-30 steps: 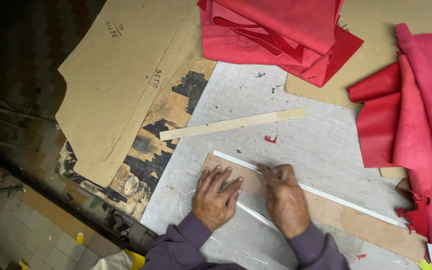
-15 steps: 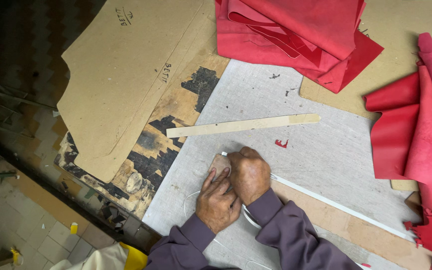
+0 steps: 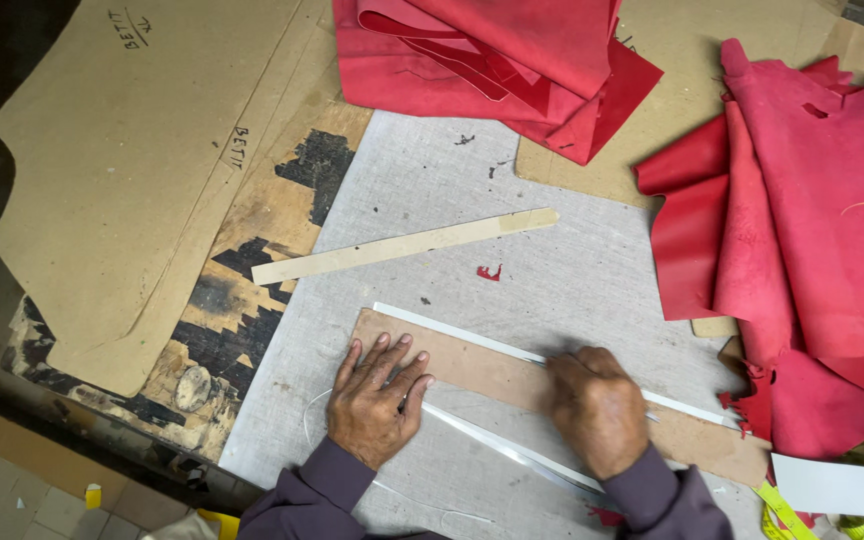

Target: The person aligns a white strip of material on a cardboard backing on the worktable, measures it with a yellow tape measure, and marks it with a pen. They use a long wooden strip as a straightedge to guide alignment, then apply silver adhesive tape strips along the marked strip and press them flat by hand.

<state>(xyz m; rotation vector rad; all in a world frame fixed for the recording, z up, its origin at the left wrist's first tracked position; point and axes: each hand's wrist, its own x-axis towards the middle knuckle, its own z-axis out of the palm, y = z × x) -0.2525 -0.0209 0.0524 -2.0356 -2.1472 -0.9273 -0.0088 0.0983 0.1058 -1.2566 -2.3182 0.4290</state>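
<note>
Head view, left hand: we see the left hand (image 3: 377,400) lying flat with fingers spread, palm down on the near end of the brown strip (image 3: 492,375); it grips nothing, it only presses, which we judge keeps the strip from sliding
Head view, right hand: the right hand (image 3: 600,408) is curled into a fist on top of the same strip, further along it; we cannot tell whether it grips a blade or tool, since the fingers hide whatever may be inside
Brown strip: a long piece of board lying slantwise on the grey mat (image 3: 432,190), running from under the left palm, under the right fist and on beyond it
White strips: one white strip (image 3: 457,333) lies against the far edge of the brown strip, just beyond both hands; another white strip (image 3: 497,448) lies on the near side, passing between the two wrists
Why so: the brown strip seems to us to serve as a straight edge, held down at two places
Beyond the hands: a pale wooden stick (image 3: 402,245) lies loose on the mat, well apart from both hands
Further out: red leather (image 3: 802,200) is heaped past the right hand, and a folded red pile (image 3: 492,50) sits beyond the stick
Past the left hand: large cardboard patterns (image 3: 122,160) overlap a worn tabletop (image 3: 222,330)
</note>
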